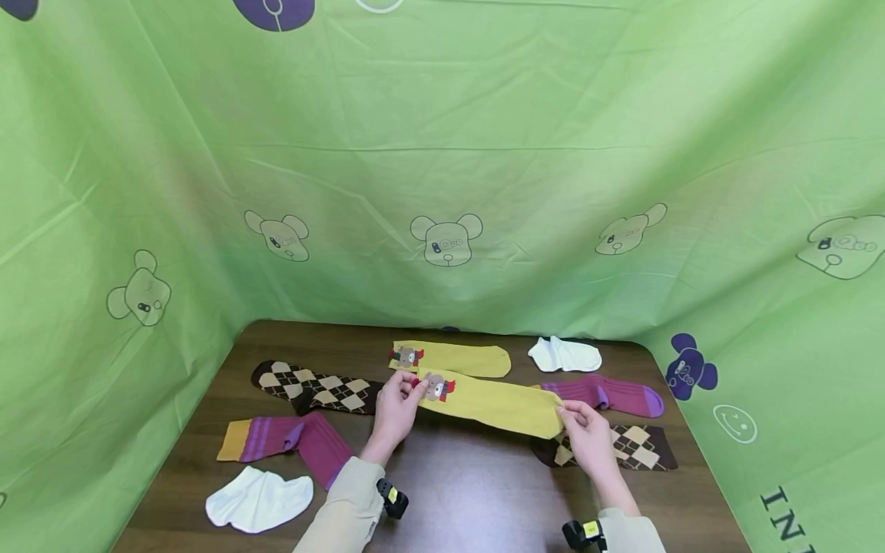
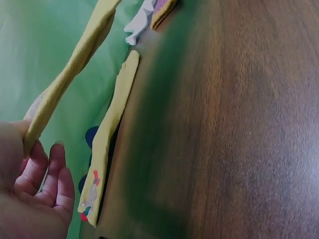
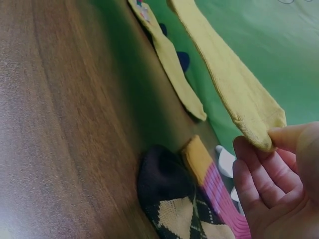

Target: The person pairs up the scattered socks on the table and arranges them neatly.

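Note:
A yellow sock (image 1: 498,403) with a bear picture near its cuff is stretched between both hands, lifted above the table. My left hand (image 1: 397,407) pinches the cuff end beside the bear. At the toe end, my right hand (image 1: 588,438) pinches the fabric between thumb and fingers, as the right wrist view also shows. Behind the held sock, a matching yellow sock (image 1: 463,359) lies flat near the table's far edge. Below the right hand are a dark argyle sock (image 1: 639,447) and a purple sock (image 1: 625,395), each partly covered in the head view.
On the left lie another argyle sock (image 1: 332,392), a purple sock with yellow cuff (image 1: 276,438) and a white sock (image 1: 259,499). A second white sock (image 1: 565,355) lies at the back right. Green printed cloth (image 1: 442,169) surrounds the brown table (image 1: 456,499).

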A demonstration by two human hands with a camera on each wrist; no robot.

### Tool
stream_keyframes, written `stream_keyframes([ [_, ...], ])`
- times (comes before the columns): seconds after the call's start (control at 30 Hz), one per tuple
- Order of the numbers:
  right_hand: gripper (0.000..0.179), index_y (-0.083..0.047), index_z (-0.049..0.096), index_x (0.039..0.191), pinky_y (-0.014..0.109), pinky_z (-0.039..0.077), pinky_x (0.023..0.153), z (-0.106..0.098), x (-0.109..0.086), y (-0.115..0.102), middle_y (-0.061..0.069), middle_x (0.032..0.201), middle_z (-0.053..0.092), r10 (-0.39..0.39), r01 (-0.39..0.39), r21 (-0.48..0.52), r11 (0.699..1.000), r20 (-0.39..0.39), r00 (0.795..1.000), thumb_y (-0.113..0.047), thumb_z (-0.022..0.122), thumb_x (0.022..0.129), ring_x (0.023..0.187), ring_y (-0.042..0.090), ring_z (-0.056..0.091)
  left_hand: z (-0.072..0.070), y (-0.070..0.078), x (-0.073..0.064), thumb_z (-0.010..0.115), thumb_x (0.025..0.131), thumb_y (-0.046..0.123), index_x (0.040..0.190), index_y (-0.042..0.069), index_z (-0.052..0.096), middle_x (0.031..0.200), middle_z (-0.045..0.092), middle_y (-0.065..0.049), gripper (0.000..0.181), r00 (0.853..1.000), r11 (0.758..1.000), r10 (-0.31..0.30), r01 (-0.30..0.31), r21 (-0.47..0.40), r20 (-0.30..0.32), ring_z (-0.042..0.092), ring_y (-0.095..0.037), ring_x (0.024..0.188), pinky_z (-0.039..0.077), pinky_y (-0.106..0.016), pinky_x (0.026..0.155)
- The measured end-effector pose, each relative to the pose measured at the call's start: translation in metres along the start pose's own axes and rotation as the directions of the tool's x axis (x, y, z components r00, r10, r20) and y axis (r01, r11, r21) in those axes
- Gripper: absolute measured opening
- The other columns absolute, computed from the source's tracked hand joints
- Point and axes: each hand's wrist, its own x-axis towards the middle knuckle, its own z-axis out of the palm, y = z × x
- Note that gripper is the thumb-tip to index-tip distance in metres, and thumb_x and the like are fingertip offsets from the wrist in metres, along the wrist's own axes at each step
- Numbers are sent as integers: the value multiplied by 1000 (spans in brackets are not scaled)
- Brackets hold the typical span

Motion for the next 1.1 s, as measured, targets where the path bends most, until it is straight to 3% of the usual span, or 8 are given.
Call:
stream_keyframes([
  [0.23, 21, 8, 66, 113, 29, 54, 67, 2, -1, -1, 11, 90, 72, 0, 0, -11, 1000, 8, 1000, -10, 62, 102, 71, 11, 62, -3, -3, 2, 79, 91, 19, 91, 11, 67, 65, 53, 6, 15, 1000, 1000, 16, -16, 3, 1, 49, -12, 60, 41, -28, 61],
  [0.53, 23, 10, 65, 115, 29, 56, 69, 5, 1, -4, 16, 96, 73, -13, 12, 36, 999, 33, 999, -9, 63, 102, 73, 10, 64, -7, -5, 4, 79, 91, 20, 93, 10, 69, 63, 50, 5, 14, 1000, 1000, 10, -9, 13, -11, 46, -12, 57, 39, -29, 59],
  [0.73, 22, 11, 65, 115, 31, 58, 69, 10, 9, -6, 17, 94, 73, -25, 23, 71, 997, 30, 999, -7, 64, 101, 70, 11, 65, -11, -7, 6, 75, 94, 16, 100, 7, 70, 68, 54, 4, 12, 1000, 1000, -13, 13, 24, -11, 51, -14, 62, 43, -29, 61],
  [1.1, 23, 15, 62, 119, 26, 57, 70, 19, 17, -8, 25, 106, 71, -34, 27, 124, 992, 50, 998, 2, 59, 101, 74, 10, 66, -16, -9, 8, 72, 96, 14, 103, 6, 70, 75, 62, 2, 11, 999, 1000, -25, 25, 1, -27, 60, -15, 68, 48, -30, 63],
])
